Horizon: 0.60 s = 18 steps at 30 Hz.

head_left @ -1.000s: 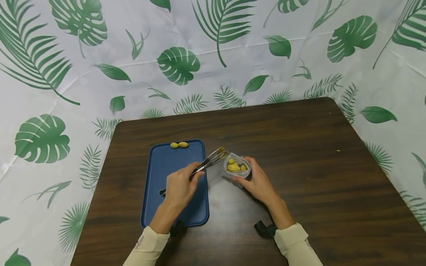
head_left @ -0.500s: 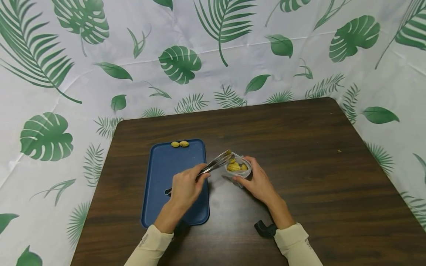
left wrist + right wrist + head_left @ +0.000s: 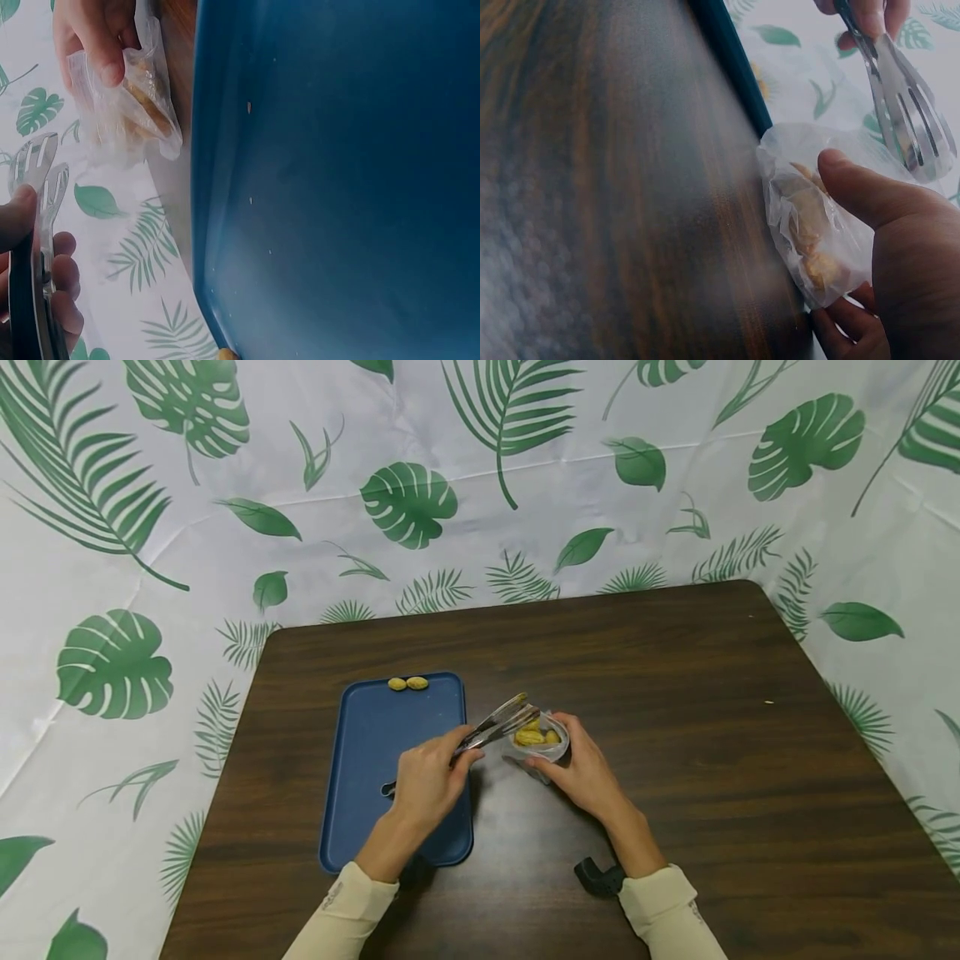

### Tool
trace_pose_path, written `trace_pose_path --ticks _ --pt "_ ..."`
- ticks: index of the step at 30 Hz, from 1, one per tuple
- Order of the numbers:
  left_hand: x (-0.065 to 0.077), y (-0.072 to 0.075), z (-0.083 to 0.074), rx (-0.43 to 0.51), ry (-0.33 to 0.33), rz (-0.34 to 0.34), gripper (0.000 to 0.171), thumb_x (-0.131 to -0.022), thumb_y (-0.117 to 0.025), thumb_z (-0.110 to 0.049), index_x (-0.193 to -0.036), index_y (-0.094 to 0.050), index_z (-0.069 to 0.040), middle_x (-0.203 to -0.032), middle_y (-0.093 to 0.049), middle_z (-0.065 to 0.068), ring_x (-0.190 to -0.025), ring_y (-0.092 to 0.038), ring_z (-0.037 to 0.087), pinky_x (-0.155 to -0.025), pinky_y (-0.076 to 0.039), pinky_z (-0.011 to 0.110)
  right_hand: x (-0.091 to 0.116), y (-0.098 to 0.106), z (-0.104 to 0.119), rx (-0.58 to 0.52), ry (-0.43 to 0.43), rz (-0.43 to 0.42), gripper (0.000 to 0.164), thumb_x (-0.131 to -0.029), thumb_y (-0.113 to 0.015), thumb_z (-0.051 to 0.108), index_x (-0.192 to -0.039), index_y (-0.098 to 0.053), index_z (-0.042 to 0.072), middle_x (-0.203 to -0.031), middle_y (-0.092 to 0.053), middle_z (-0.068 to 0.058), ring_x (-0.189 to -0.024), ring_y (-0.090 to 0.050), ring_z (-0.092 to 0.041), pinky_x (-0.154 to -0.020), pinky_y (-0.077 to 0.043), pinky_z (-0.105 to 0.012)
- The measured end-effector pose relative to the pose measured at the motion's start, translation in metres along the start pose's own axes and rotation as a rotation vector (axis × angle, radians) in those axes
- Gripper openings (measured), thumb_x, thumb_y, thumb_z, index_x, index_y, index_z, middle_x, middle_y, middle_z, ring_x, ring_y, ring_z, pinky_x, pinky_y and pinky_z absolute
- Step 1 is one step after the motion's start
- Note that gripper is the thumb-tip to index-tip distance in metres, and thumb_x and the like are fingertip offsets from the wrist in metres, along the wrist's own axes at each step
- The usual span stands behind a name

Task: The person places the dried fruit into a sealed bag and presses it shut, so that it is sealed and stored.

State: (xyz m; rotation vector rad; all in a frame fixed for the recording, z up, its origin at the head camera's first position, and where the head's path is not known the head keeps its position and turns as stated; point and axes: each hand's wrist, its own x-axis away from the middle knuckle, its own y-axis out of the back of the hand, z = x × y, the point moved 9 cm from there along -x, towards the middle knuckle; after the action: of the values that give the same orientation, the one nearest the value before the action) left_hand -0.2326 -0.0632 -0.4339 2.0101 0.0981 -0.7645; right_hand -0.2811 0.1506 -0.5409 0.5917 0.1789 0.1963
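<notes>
My left hand (image 3: 429, 785) grips metal tongs (image 3: 501, 727) with dark handles and slotted ends. Their two ends stand apart, with nothing visible between them in the left wrist view, and overlap the mouth of a clear plastic bag (image 3: 780, 206). The right hand (image 3: 588, 777) holds that bag upright and open, thumb on the near side and fingers round the far side. Inside lie several yellow-brown pieces (image 3: 529, 738) that look like peanuts in the shell. Two similar pieces (image 3: 407, 683) sit at the far rim of a blue tray (image 3: 367, 743), left of the bag.
The tray lies on a dark wood-grain table (image 3: 675, 693), partly under my left forearm. Small crumbs (image 3: 249, 107) dot its surface. A leaf-patterned white cloth (image 3: 465, 443) hangs behind the table. A tiny pale bit (image 3: 768, 702) lies far right.
My left hand has moved rightward with the tongs, whose ends went from beside the bag's mouth to over it. The right hand and bag have stayed nearly still.
</notes>
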Motion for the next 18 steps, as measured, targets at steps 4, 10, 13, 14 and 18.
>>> trace_pose_path --ticks 4,10,13,14,18 --pt "0.0 0.003 0.005 -0.002 0.012 -0.019 0.035 -0.084 -0.086 -0.025 -0.113 -0.076 -0.008 -0.09 -0.081 0.01 -0.069 -0.075 0.022 -0.057 -0.057 0.041 -0.001 0.0 0.0 0.005 0.002 -0.004 0.078 -0.088 -0.084 0.036 -0.147 -0.041 0.01 -0.141 -0.058 -0.019 -0.125 -0.061 -0.037 -0.102 -0.048 -0.059" --pt "0.001 0.008 0.015 -0.017 0.056 -0.014 0.036 -0.085 -0.085 -0.026 -0.115 -0.075 -0.008 -0.092 -0.081 0.01 -0.07 -0.075 0.022 -0.057 -0.057 0.041 -0.001 0.0 0.001 0.016 0.002 -0.014 0.078 -0.087 -0.084 0.037 -0.146 -0.042 0.009 -0.143 -0.057 -0.02 -0.129 -0.059 -0.039 -0.104 -0.047 -0.06" --pt "0.001 0.01 0.019 -0.016 0.069 -0.021 0.037 -0.084 -0.086 -0.024 -0.115 -0.075 -0.008 -0.092 -0.081 0.01 -0.069 -0.075 0.022 -0.057 -0.056 0.042 -0.001 0.001 0.001 0.019 0.007 -0.018 0.078 -0.087 -0.085 0.036 -0.146 -0.042 0.009 -0.144 -0.057 -0.02 -0.13 -0.058 -0.038 -0.105 -0.046 -0.06" --pt "0.001 0.01 0.02 -0.016 0.072 -0.022 0.037 -0.084 -0.086 -0.024 -0.115 -0.075 -0.008 -0.092 -0.081 0.01 -0.069 -0.075 0.022 -0.057 -0.056 0.042 -0.001 0.001 0.001 0.016 0.008 -0.019 0.078 -0.087 -0.085 0.036 -0.146 -0.042 0.009 -0.144 -0.056 -0.02 -0.13 -0.058 -0.038 -0.105 -0.046 -0.06" --pt "0.002 0.012 0.024 -0.014 0.079 -0.031 0.037 -0.083 -0.086 -0.022 -0.115 -0.075 -0.007 -0.093 -0.081 0.011 -0.069 -0.075 0.023 -0.056 -0.056 0.042 0.0 0.001 0.001 0.011 0.015 -0.018 0.079 -0.087 -0.085 0.036 -0.147 -0.041 0.009 -0.144 -0.056 -0.02 -0.131 -0.058 -0.038 -0.105 -0.046 -0.06"
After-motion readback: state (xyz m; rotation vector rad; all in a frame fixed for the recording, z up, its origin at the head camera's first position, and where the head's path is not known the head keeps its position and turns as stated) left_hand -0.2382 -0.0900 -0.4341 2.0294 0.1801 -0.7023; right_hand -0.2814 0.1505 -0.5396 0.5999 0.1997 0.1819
